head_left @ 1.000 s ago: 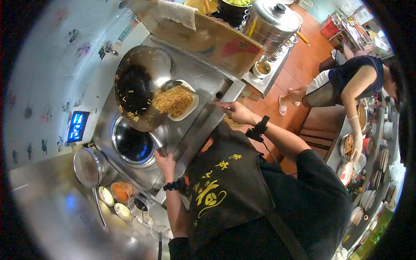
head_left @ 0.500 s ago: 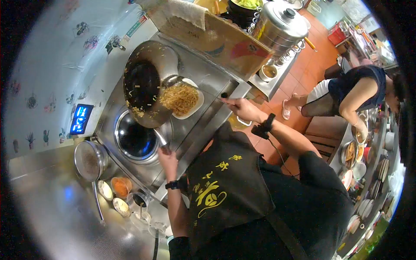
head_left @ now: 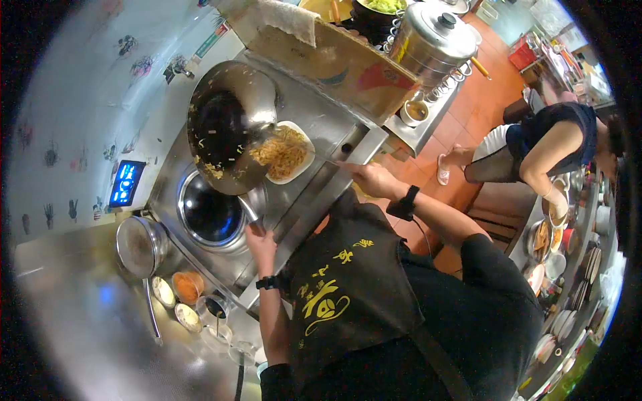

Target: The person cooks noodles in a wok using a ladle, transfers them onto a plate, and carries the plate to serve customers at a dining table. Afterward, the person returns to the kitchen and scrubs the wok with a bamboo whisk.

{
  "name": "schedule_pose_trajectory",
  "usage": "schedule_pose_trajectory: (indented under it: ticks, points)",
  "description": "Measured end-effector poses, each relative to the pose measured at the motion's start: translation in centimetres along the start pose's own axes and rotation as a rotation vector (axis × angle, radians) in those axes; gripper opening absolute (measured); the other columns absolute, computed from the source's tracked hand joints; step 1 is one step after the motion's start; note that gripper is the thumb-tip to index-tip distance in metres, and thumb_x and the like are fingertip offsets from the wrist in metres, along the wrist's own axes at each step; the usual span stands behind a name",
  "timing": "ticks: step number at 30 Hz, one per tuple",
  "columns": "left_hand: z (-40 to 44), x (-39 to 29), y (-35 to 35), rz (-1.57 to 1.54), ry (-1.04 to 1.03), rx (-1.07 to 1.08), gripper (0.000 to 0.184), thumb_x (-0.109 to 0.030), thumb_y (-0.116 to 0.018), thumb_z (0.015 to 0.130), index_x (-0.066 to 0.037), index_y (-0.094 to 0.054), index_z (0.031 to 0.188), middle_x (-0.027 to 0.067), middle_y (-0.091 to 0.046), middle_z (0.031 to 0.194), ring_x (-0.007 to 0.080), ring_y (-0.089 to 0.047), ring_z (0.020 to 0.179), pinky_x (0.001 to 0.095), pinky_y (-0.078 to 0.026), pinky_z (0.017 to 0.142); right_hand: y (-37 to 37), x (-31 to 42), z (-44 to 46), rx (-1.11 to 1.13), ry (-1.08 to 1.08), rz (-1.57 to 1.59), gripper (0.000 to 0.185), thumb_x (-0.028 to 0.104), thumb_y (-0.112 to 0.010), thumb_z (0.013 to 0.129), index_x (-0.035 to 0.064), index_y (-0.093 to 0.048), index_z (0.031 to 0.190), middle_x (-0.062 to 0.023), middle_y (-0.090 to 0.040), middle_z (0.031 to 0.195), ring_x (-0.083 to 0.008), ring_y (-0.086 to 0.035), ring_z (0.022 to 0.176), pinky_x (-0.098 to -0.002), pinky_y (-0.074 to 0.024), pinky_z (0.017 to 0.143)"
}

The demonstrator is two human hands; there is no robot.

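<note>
My left hand (head_left: 259,240) is closed round the metal handle of a dark wok (head_left: 224,127), which is tilted over a white dish (head_left: 305,162). Cooked noodles (head_left: 284,152) lie in the dish and reach up to the wok's rim. Bits of food cling to the inside of the wok. My right hand (head_left: 372,178) is closed on the end of a long thin utensil that points toward the dish; its far end is hard to make out among the noodles.
Below the wok is a round burner opening (head_left: 212,214). Near it stand a strainer (head_left: 137,247) and tubs of seasoning (head_left: 188,287). A cardboard panel (head_left: 334,60) edges the stove; beyond it is a steamer pot (head_left: 435,40). Another person (head_left: 548,144) bends over a counter at right.
The wok has shifted slightly to the left, off the dish, and more of the noodles now lie in it. My right hand has come a little lower.
</note>
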State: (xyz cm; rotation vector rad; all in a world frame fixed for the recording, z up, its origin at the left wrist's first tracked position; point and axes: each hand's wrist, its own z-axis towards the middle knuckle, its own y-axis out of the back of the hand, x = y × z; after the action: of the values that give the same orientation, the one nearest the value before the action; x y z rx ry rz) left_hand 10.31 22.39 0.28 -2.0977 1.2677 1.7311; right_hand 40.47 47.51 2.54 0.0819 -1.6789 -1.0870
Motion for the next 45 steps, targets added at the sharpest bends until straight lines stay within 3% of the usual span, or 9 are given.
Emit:
schedule_pose_trajectory:
  ticks: [6,15,24,27,29,33,40,43,45]
  points:
    - [1.0,3.1,0.7,-0.036,0.006,-0.011,0.052,0.003,-0.066,0.081,0.002,-0.043,0.127,0.0133,-0.061,0.082,0.0183,-0.056,0.045,0.0315,-0.043,0.037,-0.8,0.8,-0.3,0.061,0.063,-0.323,0.06,0.011,-0.057,0.09,0.0267,-0.052,0.147,-0.0145,-0.065,0.07,-0.033,-0.065,0.056,-0.0457,-0.0492,0.048]
    - [1.0,4.2,1.9,-0.033,-0.022,-0.011,0.051,0.003,-0.066,0.081,0.002,-0.043,0.127,0.0123,-0.062,0.081,0.0173,-0.055,0.045,0.0303,-0.043,0.038,-0.9,-4.5,-3.0,0.032,0.069,-0.413,0.052,0.035,-0.059,0.098,0.0348,-0.047,0.149,-0.0139,-0.063,0.071,-0.0329,-0.064,0.058,-0.0461,-0.0495,0.05]
    - [-0.4,2.6,3.3,0.1,-0.023,-0.033,0.044,0.005,-0.066,0.079,0.0,-0.047,0.119,0.01,-0.06,0.081,0.016,-0.056,0.049,0.0294,-0.046,0.04,-1.8,-1.9,1.8,0.078,-0.145,-0.016,0.046,0.013,-0.053,0.098,0.0196,-0.056,0.143,-0.0219,-0.07,0.095,-0.0381,-0.07,0.082,-0.0459,-0.0553,0.075]
    - [-0.6,1.9,3.3,0.045,0.004,-0.054,0.045,0.005,-0.067,0.079,0.001,-0.047,0.119,0.0105,-0.061,0.083,0.0162,-0.057,0.049,0.0292,-0.046,0.04,-3.3,-2.8,1.9,-0.044,0.067,0.098,0.046,0.011,-0.053,0.097,0.0178,-0.057,0.142,-0.0238,-0.069,0.093,-0.0378,-0.07,0.082,-0.0454,-0.055,0.074]
    - [0.9,5.2,3.8,0.094,-0.108,-0.062,0.045,0.005,-0.067,0.079,0.0,-0.047,0.119,0.0105,-0.061,0.084,0.016,-0.057,0.05,0.0296,-0.045,0.041,-3.3,-2.8,0.2,-0.044,0.005,0.08,0.044,0.01,-0.054,0.096,0.0154,-0.059,0.139,-0.0242,-0.068,0.091,-0.0382,-0.069,0.08,-0.0454,-0.0549,0.073]
    - [-0.2,1.3,3.5,0.052,0.003,-0.038,0.044,0.006,-0.067,0.079,-0.001,-0.047,0.118,0.0101,-0.061,0.085,0.0153,-0.056,0.05,0.0301,-0.044,0.041,-2.1,-4.5,-3.0,0.082,-0.086,-0.062,0.047,0.008,-0.054,0.094,0.0155,-0.06,0.14,-0.0229,-0.069,0.088,-0.0384,-0.069,0.078,-0.0448,-0.055,0.07]
    - [-0.7,1.4,2.7,-0.011,-0.034,-0.044,0.041,0.005,-0.065,0.08,-0.003,-0.047,0.115,0.0092,-0.06,0.084,0.0156,-0.054,0.048,0.0299,-0.041,0.039,-3.3,-3.2,-0.7,-0.01,0.008,-0.038,0.053,0.012,-0.055,0.094,0.0221,-0.054,0.145,-0.0205,-0.067,0.079,-0.0373,-0.064,0.069,-0.0448,-0.0533,0.065]
    - [-0.2,1.2,3.4,-0.012,-0.027,-0.021,0.04,0.004,-0.065,0.08,-0.003,-0.047,0.115,0.0095,-0.06,0.084,0.0157,-0.053,0.047,0.0303,-0.041,0.039,-1.9,-4.7,-3.2,0.142,-0.08,-0.21,0.051,0.016,-0.058,0.094,0.0236,-0.054,0.144,-0.0182,-0.068,0.08,-0.0374,-0.064,0.069,-0.045,-0.0535,0.066]
    - [-0.4,0.9,3.9,0.003,-0.003,-0.031,0.039,0.003,-0.065,0.08,-0.004,-0.047,0.114,0.0099,-0.06,0.084,0.0157,-0.053,0.047,0.0305,-0.041,0.039,-1.1,-6.3,-4.8,0.036,0.017,-0.173,0.052,0.015,-0.059,0.094,0.0259,-0.054,0.145,-0.0189,-0.067,0.079,-0.0374,-0.063,0.062,-0.0478,-0.0505,0.058]
